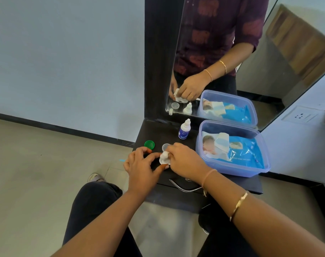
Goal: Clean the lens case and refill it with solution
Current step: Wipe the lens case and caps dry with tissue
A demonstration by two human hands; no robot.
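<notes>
The white lens case [162, 161] lies on the dark counter [232, 184], pinched at its left end by my left hand [142, 166]. My right hand [185, 161] presses a small white wad of tissue [165, 154] into the case. A green cap [149, 144] and a clear cap [165, 146] lie loose on the counter just behind my hands. The solution bottle [184, 129], white with a blue label, stands upright further back near the mirror.
A clear blue-tinted box [232, 169] holding a blue pack of wet wipes [239, 151] sits at the right of the counter. A mirror [250, 52] rises behind. A metal drawer handle [184, 189] is under the counter's front edge. Floor lies to the left.
</notes>
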